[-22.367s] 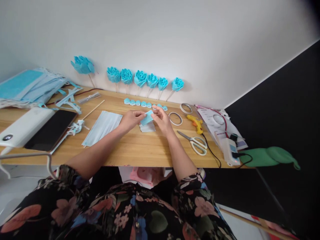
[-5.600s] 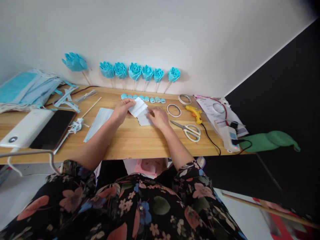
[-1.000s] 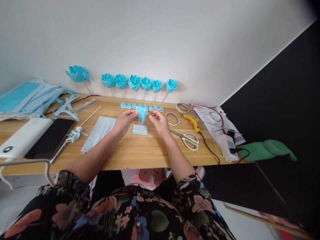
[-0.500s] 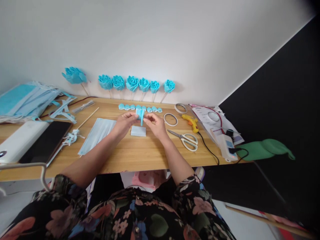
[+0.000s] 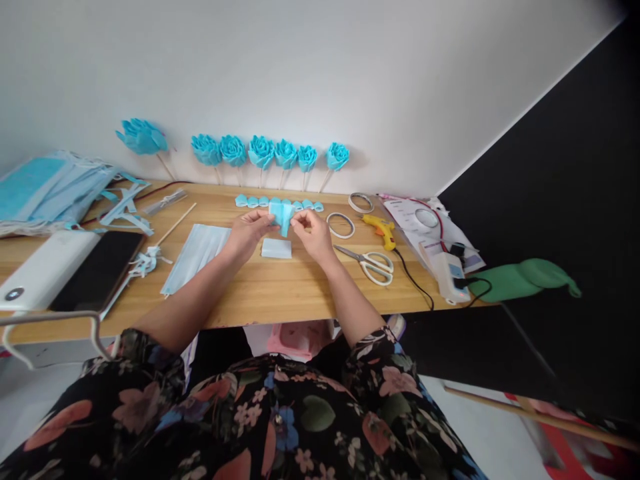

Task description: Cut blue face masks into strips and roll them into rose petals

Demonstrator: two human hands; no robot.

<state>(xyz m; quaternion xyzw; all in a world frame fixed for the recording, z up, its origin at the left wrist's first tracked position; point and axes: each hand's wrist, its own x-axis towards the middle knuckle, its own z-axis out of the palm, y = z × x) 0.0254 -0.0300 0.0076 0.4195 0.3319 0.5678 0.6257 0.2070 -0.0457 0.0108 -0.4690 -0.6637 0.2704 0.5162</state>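
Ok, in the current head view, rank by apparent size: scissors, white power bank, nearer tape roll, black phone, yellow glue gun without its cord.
1. White power bank and black phone: too alike to rank
2. Scissors
3. Yellow glue gun
4. Nearer tape roll

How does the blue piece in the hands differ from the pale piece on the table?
The blue piece is held up between left hand and right hand; the pale piece lies on the table. The blue piece is bright and creased, the pale piece whitish and flatter. Both are small and sheet-like.
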